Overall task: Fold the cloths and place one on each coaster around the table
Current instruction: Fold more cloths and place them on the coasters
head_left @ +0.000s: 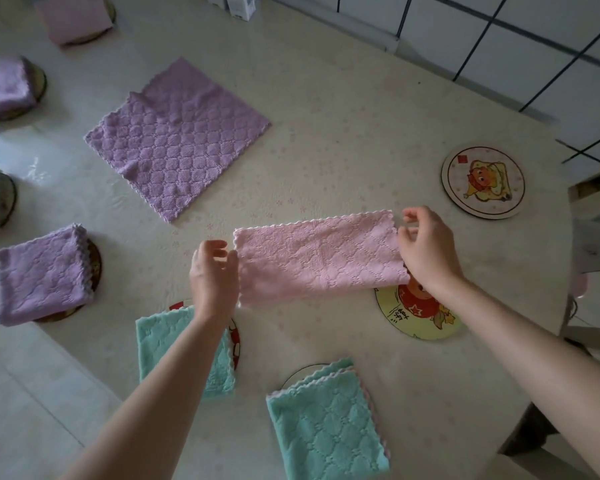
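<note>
Purple cloth (4, 86) cropped — left edge, coaster (416, 320) half hidden (under pink cloth (319, 258))

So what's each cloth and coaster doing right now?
pink cloth, folded into a strip, held at both ends
left hand, pinches its left end
right hand, pinches its right end
big purple cloth, spread flat, unfolded
small purple cloth, folded, on a coaster
nearest teal cloth, folded, on a coaster
right coaster, bare

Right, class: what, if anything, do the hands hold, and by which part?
The half-folded pink cloth: the left hand pinches its left short edge, and the right hand pinches its right short edge.
</note>
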A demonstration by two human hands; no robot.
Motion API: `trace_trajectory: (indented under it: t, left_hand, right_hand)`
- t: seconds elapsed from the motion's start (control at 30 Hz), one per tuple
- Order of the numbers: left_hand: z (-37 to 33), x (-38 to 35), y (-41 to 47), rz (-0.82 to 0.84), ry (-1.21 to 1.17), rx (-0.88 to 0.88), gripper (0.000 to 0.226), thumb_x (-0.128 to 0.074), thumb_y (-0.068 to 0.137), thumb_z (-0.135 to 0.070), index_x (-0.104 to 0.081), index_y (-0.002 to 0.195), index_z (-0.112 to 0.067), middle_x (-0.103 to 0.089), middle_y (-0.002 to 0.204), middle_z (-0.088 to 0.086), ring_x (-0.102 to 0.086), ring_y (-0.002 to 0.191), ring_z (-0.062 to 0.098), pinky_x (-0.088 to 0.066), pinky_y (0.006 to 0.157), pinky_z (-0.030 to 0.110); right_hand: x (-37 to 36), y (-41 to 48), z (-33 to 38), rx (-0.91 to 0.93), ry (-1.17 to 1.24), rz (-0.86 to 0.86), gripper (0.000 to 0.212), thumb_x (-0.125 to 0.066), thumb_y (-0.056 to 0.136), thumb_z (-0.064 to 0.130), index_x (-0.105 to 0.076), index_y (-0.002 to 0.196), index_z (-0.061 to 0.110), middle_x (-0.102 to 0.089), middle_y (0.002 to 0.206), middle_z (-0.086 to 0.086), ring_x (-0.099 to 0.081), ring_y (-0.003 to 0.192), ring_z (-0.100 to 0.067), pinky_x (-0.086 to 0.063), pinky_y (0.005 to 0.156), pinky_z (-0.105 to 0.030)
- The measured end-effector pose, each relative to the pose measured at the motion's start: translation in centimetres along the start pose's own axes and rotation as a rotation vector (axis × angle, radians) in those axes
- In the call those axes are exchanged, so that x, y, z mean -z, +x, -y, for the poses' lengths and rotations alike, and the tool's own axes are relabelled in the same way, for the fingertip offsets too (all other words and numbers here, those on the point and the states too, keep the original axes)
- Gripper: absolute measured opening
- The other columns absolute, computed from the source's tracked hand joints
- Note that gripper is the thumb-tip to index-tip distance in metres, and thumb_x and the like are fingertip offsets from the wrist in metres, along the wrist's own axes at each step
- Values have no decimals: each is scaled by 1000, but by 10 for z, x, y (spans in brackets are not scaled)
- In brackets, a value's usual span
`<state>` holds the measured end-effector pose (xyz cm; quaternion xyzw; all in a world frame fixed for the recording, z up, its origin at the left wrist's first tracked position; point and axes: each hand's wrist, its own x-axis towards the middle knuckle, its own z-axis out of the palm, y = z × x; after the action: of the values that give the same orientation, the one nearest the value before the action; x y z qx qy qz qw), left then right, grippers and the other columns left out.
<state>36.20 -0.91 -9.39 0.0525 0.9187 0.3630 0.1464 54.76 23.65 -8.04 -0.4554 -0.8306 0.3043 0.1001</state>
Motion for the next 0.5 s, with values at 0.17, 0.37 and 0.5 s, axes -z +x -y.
trace_trajectory:
  t: [0.17,0.37,0.5]
  left_hand:
    - [3,-21,-63,205,354,-637,44,-49,91,-14,-48,135,-12,-48,140,4,-38,132,21,-29,112,35]
    - [13,-53,-107,496,582,-762,63,-30,95,-34,-6,152,-22,0,159,-5,11,146,18,-4,120,43]
    - [21,-48,-113,453,629,-699,68,-41,96,-29,-3,152,-24,5,158,-7,15,145,21,4,119,44]
  right_hand:
    - [-10,-55,10,396,-182,112,40,-53,88,3,-52,128,3,-56,127,-12,-51,121,-25,-35,104,-26]
    - [-51,-95,4,617,-447,265,65,-45,82,-13,-35,143,6,-38,148,-12,-31,139,-27,-20,115,-40]
    - [-44,-96,-13,572,-553,265,70,-39,78,-14,-36,143,12,-33,150,-10,-26,141,-30,-17,116,-42]
